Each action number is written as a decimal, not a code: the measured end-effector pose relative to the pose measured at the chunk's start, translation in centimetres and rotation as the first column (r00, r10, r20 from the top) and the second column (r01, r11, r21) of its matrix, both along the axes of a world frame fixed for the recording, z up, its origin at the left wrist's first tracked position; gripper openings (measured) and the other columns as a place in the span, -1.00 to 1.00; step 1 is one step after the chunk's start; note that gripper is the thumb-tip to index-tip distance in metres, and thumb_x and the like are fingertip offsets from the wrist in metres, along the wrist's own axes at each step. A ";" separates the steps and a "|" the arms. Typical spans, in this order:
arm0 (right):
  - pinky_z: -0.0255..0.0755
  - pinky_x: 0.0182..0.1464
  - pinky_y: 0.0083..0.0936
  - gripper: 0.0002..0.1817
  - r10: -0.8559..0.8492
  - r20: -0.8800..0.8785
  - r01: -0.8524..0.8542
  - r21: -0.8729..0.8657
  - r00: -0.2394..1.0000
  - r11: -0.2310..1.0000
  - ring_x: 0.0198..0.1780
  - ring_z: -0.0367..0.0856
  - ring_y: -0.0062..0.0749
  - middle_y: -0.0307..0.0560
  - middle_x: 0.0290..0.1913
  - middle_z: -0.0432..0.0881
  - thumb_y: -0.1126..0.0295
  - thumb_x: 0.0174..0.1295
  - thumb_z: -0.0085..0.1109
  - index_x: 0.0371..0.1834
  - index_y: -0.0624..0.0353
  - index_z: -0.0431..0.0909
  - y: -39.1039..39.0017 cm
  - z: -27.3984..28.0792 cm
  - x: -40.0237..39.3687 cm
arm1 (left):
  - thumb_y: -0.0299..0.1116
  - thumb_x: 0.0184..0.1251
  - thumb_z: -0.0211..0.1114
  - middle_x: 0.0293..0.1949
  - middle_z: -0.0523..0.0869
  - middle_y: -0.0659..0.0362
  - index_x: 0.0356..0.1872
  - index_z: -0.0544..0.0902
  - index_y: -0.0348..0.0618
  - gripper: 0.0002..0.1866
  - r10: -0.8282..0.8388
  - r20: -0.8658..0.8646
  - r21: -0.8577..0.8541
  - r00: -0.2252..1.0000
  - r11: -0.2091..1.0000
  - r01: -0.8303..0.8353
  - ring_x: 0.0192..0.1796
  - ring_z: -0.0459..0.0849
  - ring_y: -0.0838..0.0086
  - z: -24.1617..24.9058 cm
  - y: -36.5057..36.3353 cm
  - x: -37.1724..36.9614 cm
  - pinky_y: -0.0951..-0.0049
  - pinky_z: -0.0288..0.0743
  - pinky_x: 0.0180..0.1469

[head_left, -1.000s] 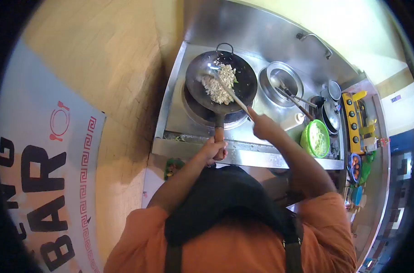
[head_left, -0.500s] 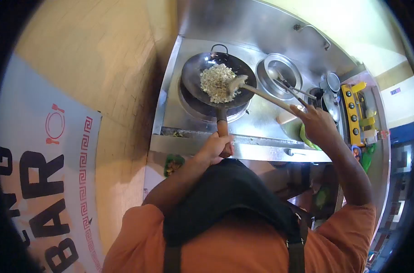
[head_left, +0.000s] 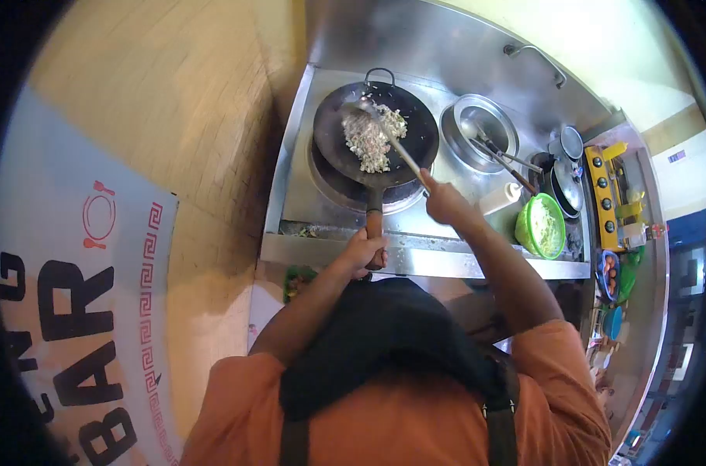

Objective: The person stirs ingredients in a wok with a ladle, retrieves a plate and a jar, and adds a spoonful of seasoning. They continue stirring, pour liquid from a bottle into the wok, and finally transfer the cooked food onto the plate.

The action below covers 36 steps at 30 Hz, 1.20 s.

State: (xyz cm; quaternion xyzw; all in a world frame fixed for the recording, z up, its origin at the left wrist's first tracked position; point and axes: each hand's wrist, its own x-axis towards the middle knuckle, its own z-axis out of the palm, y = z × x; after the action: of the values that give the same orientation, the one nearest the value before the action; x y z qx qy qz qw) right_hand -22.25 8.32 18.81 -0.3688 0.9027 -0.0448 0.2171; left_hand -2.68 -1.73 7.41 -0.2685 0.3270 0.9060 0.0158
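Note:
A dark wok [head_left: 419, 128] rests on the burner at the left of the steel counter, with chopped, rice-like food [head_left: 372, 147] in it. My left hand [head_left: 362, 252] is closed round the wok's wooden handle [head_left: 375, 224]. My right hand [head_left: 448, 203] grips a long-handled ladle [head_left: 399, 149] near the end of its handle. The ladle's head, blurred, lies over the food at the upper left of the wok.
Right of the wok are a metal bowl [head_left: 466, 109] with utensils, a white bottle [head_left: 500, 199], a green basket [head_left: 530, 233] of shredded pale food and a lidded pot [head_left: 568, 186]. Further right stands a yellow stove [head_left: 605, 194]. A printed banner [head_left: 128, 311] hangs at the left.
My right hand has moved left, taking the ladle's head from the right side of the wok to its upper left. The green basket and white bottle now show more fully.

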 end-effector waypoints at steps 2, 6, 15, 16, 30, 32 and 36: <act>0.54 -0.18 -0.03 -0.29 0.224 -0.084 -0.214 0.114 0.971 0.970 -0.25 0.66 0.22 0.36 -0.23 0.62 0.51 0.24 -0.12 0.51 0.06 -0.01 3.2 2.5 3.3 | -0.48 0.24 0.28 -0.57 0.47 0.19 -0.20 0.33 -0.12 -0.73 -0.040 0.017 0.013 0.999 0.999 0.040 -0.57 0.56 0.42 -0.8 -0.9 -0.1 0.33 0.52 -0.58; 0.55 -0.24 -0.05 -0.33 0.195 -0.160 -0.131 0.339 0.968 0.932 -0.30 0.67 0.13 0.30 -0.23 0.60 0.49 0.28 -0.11 0.50 0.05 0.02 7.8 6.5 7.2 | -0.46 0.25 0.28 -0.58 0.49 0.17 -0.26 0.38 -0.18 -0.79 -0.100 0.036 0.026 0.994 0.995 0.099 -0.56 0.57 0.40 0.7 -0.2 0.7 0.29 0.53 -0.54; 0.57 -0.24 -0.25 -0.30 0.386 -0.555 -0.237 0.323 0.737 0.916 -0.22 0.67 -0.08 0.15 -0.09 0.57 0.59 0.17 -0.01 0.39 -0.34 0.30 9.1 17.9 1.6 | -0.47 0.28 0.23 -0.55 0.52 0.15 -0.29 0.41 -0.18 -0.86 -0.101 -0.016 0.062 0.995 0.993 0.102 -0.54 0.57 0.39 6.2 1.1 0.2 0.33 0.55 -0.46; 0.57 -0.24 -0.25 -0.30 0.394 -0.556 -0.246 0.324 0.732 0.914 -0.22 0.67 -0.08 0.15 -0.09 0.57 0.59 0.17 -0.01 0.39 -0.34 0.30 9.0 17.8 1.2 | -0.47 0.28 0.24 -0.53 0.51 0.16 -0.27 0.40 -0.17 -0.84 -0.132 -0.013 0.022 0.991 0.991 0.132 -0.53 0.56 0.40 6.0 0.8 0.1 0.32 0.55 -0.47; 0.54 -0.45 -0.26 -0.42 -0.269 0.410 0.336 -0.102 0.872 0.936 -0.51 0.63 -0.22 0.10 -0.43 0.63 0.28 0.25 0.08 0.37 0.11 0.30 5.1 1.6 -1.4 | -0.50 0.24 0.25 -0.53 0.52 0.13 -0.14 0.32 -0.16 -0.72 -0.030 0.015 -0.034 0.999 0.999 0.030 -0.59 0.57 0.45 -0.7 0.0 0.3 0.36 0.53 -0.62; 0.39 -0.64 -0.52 -0.46 -0.081 0.274 0.148 -0.234 0.958 0.961 -0.64 0.43 -0.56 -0.15 -0.53 0.48 0.22 0.29 0.09 0.35 0.09 0.35 6.5 0.6 -1.3 | -0.50 0.24 0.27 -0.47 0.51 0.17 -0.17 0.33 -0.12 -0.73 -0.084 -0.030 -0.037 0.996 0.996 0.083 -0.55 0.58 0.44 -0.6 0.1 0.2 0.33 0.53 -0.58; 0.29 -0.67 -0.66 -0.55 -0.325 0.766 0.583 -0.079 0.555 0.809 -0.66 0.31 -0.67 -0.29 -0.57 0.34 0.20 0.40 -0.04 0.32 0.06 0.41 2.6 5.8 0.3 | -0.47 0.25 0.27 -0.48 0.51 0.19 -0.16 0.34 -0.12 -0.73 -0.070 0.016 -0.120 0.997 0.990 0.072 -0.55 0.57 0.48 -1.6 0.2 -0.3 0.37 0.51 -0.59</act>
State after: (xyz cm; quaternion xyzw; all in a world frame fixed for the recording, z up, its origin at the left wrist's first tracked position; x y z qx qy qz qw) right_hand -21.98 10.90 24.61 -0.1009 0.7860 -0.3887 0.4700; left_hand -2.99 -1.54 5.85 -0.2626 0.3903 0.8818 0.0338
